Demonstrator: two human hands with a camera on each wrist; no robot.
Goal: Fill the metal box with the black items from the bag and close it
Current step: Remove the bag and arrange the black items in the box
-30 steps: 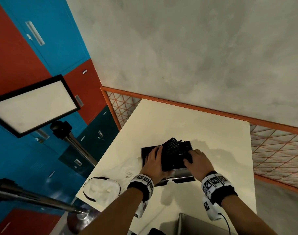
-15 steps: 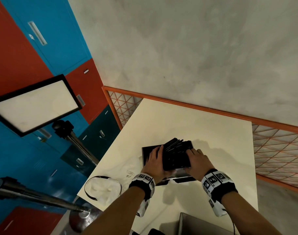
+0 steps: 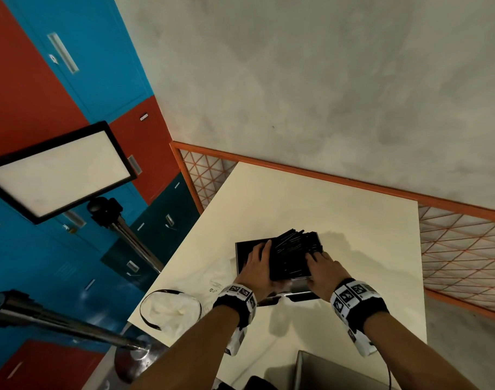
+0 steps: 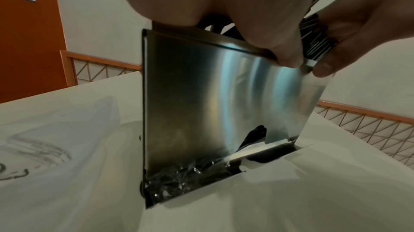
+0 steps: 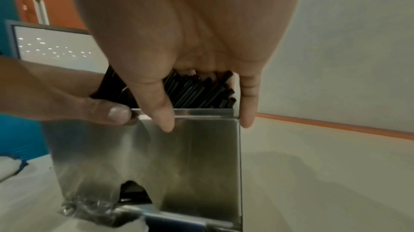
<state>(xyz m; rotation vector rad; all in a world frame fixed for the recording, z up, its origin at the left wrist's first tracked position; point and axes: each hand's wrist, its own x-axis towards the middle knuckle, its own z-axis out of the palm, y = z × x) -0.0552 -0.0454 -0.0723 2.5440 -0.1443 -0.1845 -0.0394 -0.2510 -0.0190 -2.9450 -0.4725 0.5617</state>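
Head view, near to far: left hand (image 3: 258, 265) and right hand (image 3: 323, 270), fingers curled over light, stiff, slippery black sticks (image 3: 294, 254) at lower centre, press them into the rigid metal box (image 4: 215, 104), best gripped by its side walls.

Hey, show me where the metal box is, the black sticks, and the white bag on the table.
metal box (image 4: 201, 103), left wrist view, on its shiny front wall.
black sticks (image 3: 292, 253), head view, on the middle of the bundle.
white bag (image 3: 171, 308), head view, on its crumpled middle.
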